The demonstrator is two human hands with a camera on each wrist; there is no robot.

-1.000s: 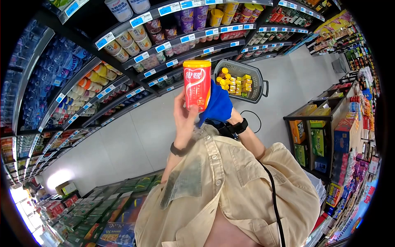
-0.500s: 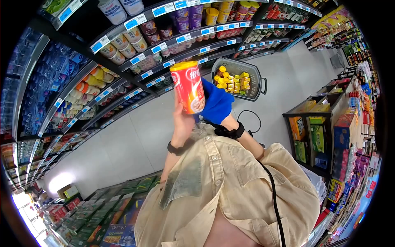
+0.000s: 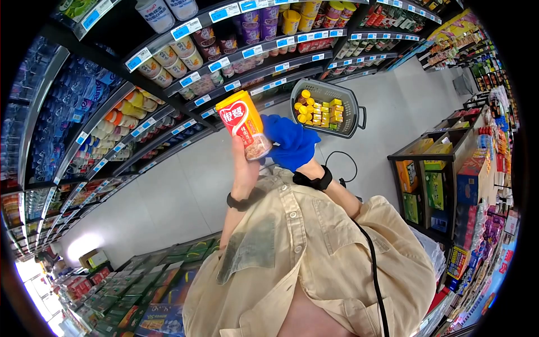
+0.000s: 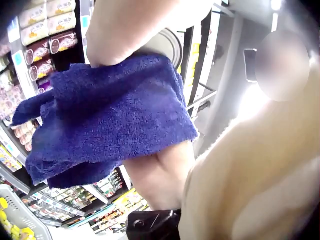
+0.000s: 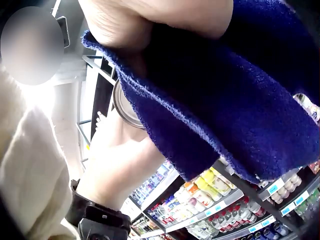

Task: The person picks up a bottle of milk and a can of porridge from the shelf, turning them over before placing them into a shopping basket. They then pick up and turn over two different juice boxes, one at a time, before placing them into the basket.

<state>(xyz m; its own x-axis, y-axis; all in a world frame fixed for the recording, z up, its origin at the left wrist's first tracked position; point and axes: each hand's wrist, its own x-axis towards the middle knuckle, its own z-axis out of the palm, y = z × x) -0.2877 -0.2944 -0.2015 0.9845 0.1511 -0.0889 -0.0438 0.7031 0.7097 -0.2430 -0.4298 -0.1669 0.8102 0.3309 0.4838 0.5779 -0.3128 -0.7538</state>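
Note:
In the head view my left hand (image 3: 246, 171) grips a yellow-lidded red and yellow can of congee (image 3: 242, 123), tilted to the left with its label towards me. The can's metal bottom (image 4: 162, 45) shows beside the left hand in the left wrist view. A blue towelling cloth (image 3: 289, 140) is bunched in my right hand (image 3: 309, 167) at the can's right side. Most of the right fingers are hidden under the cloth. In the right wrist view the cloth (image 5: 235, 105) hangs down from that hand and partly covers the can's bottom.
A grey shopping basket (image 3: 355, 106) with yellow-lidded containers and small yellow packs stands on the floor ahead. Shelves (image 3: 230, 59) of cups, cans and bottles run along the front and left. A display rack (image 3: 418, 159) stands at the right. A black cable (image 3: 355, 168) lies on the floor.
The congee can has turned in my left hand, so another side of its label faces me, and has shifted left and tilted. The cloth has moved left with it and bunched up more.

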